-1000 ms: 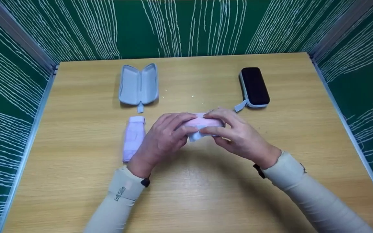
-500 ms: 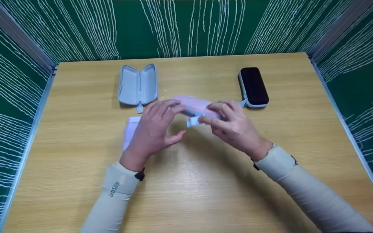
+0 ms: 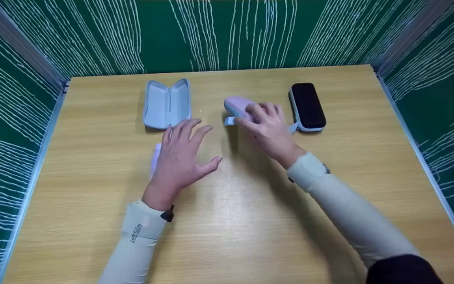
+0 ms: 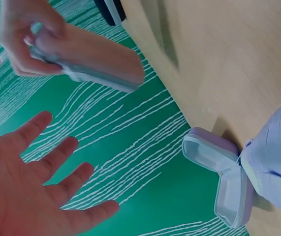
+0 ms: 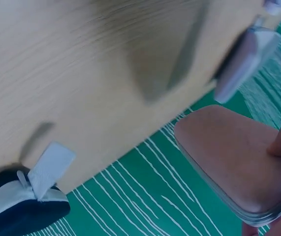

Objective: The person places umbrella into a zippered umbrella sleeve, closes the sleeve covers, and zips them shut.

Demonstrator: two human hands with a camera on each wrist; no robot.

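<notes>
My right hand (image 3: 270,130) grips a pink case (image 3: 235,104) with pale blue sides and a pale blue tab. The case is raised above the table; in the left wrist view, fingers curl round one end of the pink case (image 4: 93,56). In the right wrist view its flat pink face (image 5: 224,147) shows. My left hand (image 3: 177,159) hovers with spread fingers and holds nothing. Beneath it, mostly hidden, lies a lilac fabric-covered bundle (image 3: 155,157), which shows larger in the left wrist view as a lilac bundle (image 4: 278,152).
A light blue hinged case (image 3: 158,104) stands open at the back left, its tab towards me. At the back right lies a closed black case (image 3: 309,104) with a pale blue edge and tab. Green walls (image 3: 227,35) with white lines enclose the wooden table (image 3: 227,236).
Both hands held the pink case a second ago. My left hand has let go and spread its fingers. The right hand has carried the case away from me, towards the back of the table.
</notes>
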